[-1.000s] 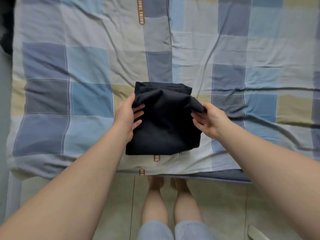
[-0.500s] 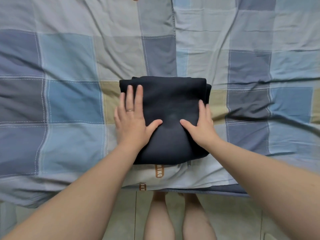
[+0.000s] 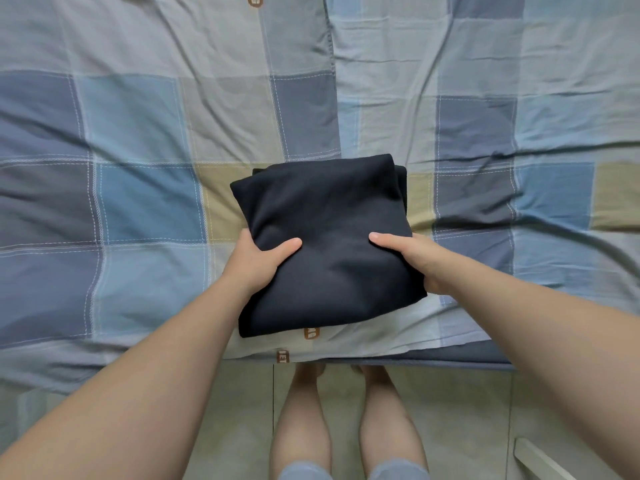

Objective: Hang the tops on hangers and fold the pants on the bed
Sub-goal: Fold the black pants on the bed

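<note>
The person's bare legs [image 3: 301, 427] are nearest, standing on the pale tiled floor [image 3: 467, 410] with the toes just under the near edge of the bed [image 3: 138, 202]. A white strip [image 3: 540, 459] crosses the lower right corner of the floor; I cannot tell what it is.

Both forearms reach forward over that edge. The left hand [image 3: 258, 261] and the right hand [image 3: 412, 263] take the folded pants [image 3: 329, 216] from opposite sides, at the near half. Each thumb lies flat on top of the cloth and the fingers go underneath, out of sight. So each grip is clamped on the packet, thumb above and fingers below. This hold looks meant to keep the layers stacked while the packet is lifted or shifted as one piece. A pinch at one corner would likely let the folds slide apart.

The pants form a dark, thick, roughly square packet on the bed close to its near edge, with the near hem a little short of the drop to the floor. Whether it rests fully on the cover or is raised slightly cannot be told. At the far right corner lower layers peek out past the top one, so the fold is not quite flush there. For this piece the folding seems close to done.

Beyond the packet, open creased checked cover lies to the left, the right and the far side, giving room to set it down. The near edge is the one limit, since a pull toward the body would bring the packet off the bed.
</note>
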